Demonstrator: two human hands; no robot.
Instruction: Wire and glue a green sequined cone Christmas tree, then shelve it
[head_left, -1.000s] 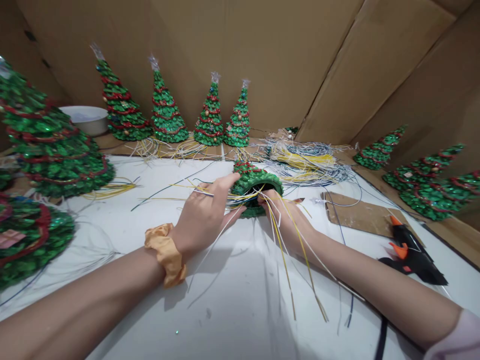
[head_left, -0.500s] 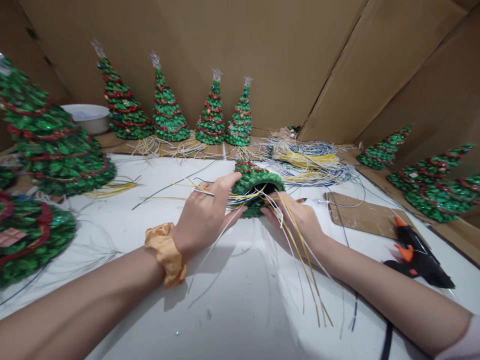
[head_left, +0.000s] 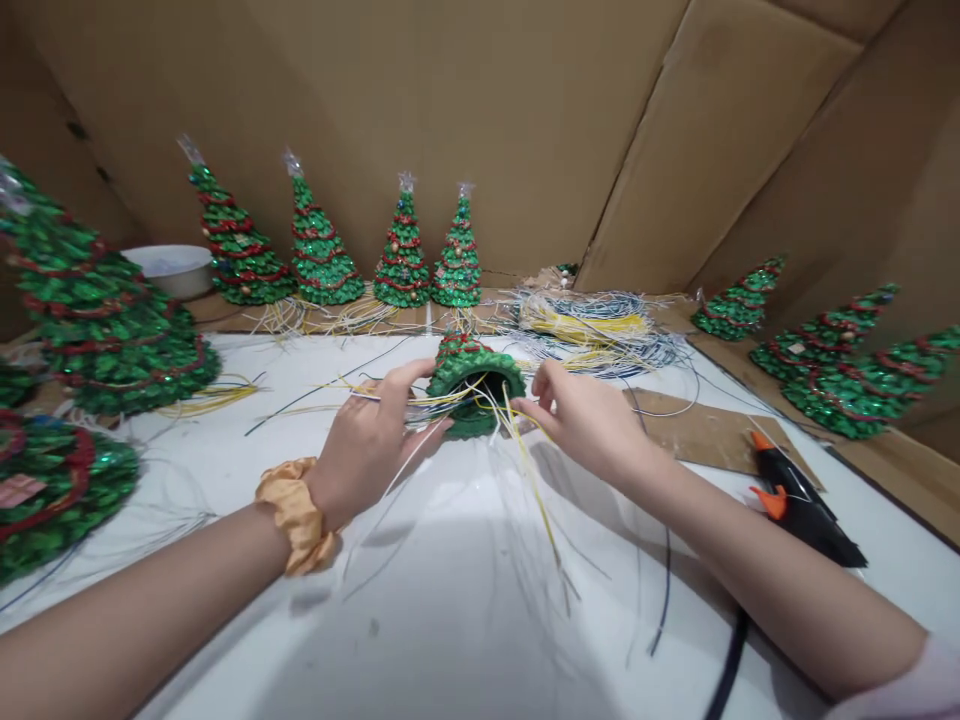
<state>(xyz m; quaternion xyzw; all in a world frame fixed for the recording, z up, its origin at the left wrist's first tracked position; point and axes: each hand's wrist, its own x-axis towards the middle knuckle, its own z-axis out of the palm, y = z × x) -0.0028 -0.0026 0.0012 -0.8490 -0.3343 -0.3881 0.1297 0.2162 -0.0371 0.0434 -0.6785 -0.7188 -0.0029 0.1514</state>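
Note:
A small green Christmas tree ornament [head_left: 476, 365] lies on its side, the dark hollow of its base facing me. Yellow, white and blue wires [head_left: 525, 455] come out of that hollow, some spreading left and others hanging toward me. My left hand [head_left: 375, 430], an orange scrunchie [head_left: 296, 515] at the wrist, grips the tree's left side, with wires running across its fingers. Just right of the base rim is my right hand [head_left: 585, 410]. Its fingers are curled, with a gap between thumb and fingertips, and a yellow wire passes close to the thumb.
Decorated trees [head_left: 405, 250] stand along the back, with more at left and right. A heap of wires [head_left: 592, 325] lies behind the work. On the right are a cardboard piece [head_left: 697, 430] and a black-and-orange glue gun [head_left: 802, 500]. A white bowl [head_left: 172, 270] sits back left.
My right hand has drawn back from the base opening to the right of the rim. Wires that lay over it now hang down in front. The view has shifted slightly.

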